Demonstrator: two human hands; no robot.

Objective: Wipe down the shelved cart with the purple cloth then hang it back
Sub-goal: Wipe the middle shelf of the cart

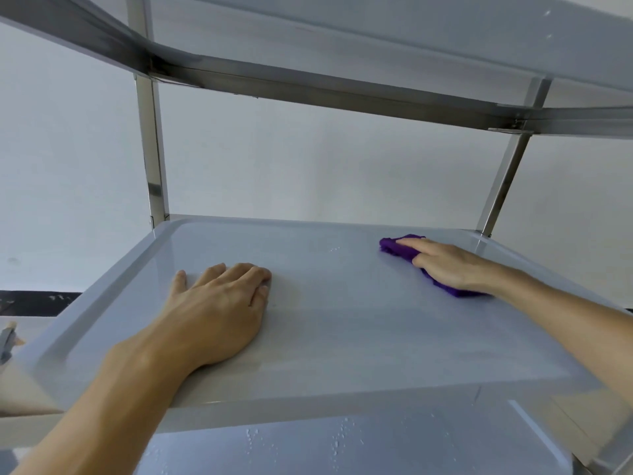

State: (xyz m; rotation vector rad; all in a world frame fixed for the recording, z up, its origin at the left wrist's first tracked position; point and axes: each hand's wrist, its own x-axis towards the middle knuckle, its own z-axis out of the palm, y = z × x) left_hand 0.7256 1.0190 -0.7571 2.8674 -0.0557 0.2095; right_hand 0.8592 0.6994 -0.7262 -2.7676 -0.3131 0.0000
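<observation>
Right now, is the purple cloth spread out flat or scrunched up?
Scrunched up. The purple cloth is bunched into a lump under the right hand, whose straight fingers press it onto the shelf.

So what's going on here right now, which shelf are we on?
A person is wiping the cart's middle shelf. The right hand presses the purple cloth flat near the far right corner, while the left hand rests palm down on the left side. Water droplets show on the lower shelf. The cloth is not yet hung back.
</observation>
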